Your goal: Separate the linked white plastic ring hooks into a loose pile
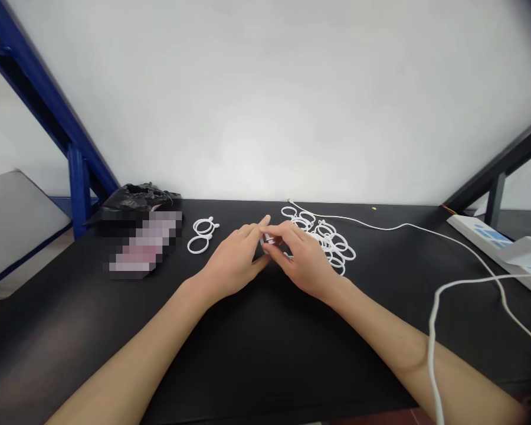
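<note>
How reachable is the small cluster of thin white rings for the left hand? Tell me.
Probably yes: the cluster lies beside the left hand, with only black tabletop between, though the hand seems occupied with a white piece.

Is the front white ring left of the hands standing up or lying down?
Lying down: the front white ring rests flat, with black table showing through its loop.

Your left hand (235,255) and right hand (304,258) are holding a white piece (269,239). Rings (322,238) are lying on the table (256,354).
</note>
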`<state>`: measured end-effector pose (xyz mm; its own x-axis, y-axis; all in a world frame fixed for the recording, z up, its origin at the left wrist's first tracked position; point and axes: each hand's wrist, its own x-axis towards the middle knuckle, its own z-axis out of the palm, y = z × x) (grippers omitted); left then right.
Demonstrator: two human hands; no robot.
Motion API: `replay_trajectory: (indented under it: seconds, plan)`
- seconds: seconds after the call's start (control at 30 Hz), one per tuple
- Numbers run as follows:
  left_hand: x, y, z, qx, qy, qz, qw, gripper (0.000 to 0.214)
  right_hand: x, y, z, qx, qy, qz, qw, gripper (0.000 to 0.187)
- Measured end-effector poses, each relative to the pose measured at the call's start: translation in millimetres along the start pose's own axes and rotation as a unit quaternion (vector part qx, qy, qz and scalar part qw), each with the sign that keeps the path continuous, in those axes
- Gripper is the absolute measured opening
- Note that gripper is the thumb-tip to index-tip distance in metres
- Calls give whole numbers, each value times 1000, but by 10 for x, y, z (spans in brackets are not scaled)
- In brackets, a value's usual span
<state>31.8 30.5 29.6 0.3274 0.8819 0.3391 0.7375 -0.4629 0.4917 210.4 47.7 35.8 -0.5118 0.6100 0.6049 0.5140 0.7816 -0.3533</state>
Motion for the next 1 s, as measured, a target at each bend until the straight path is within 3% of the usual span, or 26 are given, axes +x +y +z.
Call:
replay_trajectory:
  seconds: [0.2,0.5,0.6,0.67,0.73,0.8,0.9,1.0]
  plan:
    - [3,35,-31,6,24,-20,999,45,3,39,16,-6,47,40,998,12]
    - [-5,24,-32,15,-19,-11,1000,40,32,56,14,-32,47,38,998,15]
    - [1,2,-44,23,-3,3,1000,40,34,85,7,-24,47,43,998,12]
    - [7,-39,-79,43,25,3,999,42,44,141,-28,-42,47,50,997,20]
    - [10,-106,-137,95,59,-27,993,44,61,229,-94,-93,58,66,992,30]
    - [7,-191,-202,184,77,-84,976,43,79,333,-177,-159,75,91,980,27]
    - [-15,-311,-267,280,67,-165,943,44,94,463,-275,-217,69,138,964,25]
    - [-51,-373,-269,303,39,-202,930,43,93,510,-296,-232,46,169,957,27]
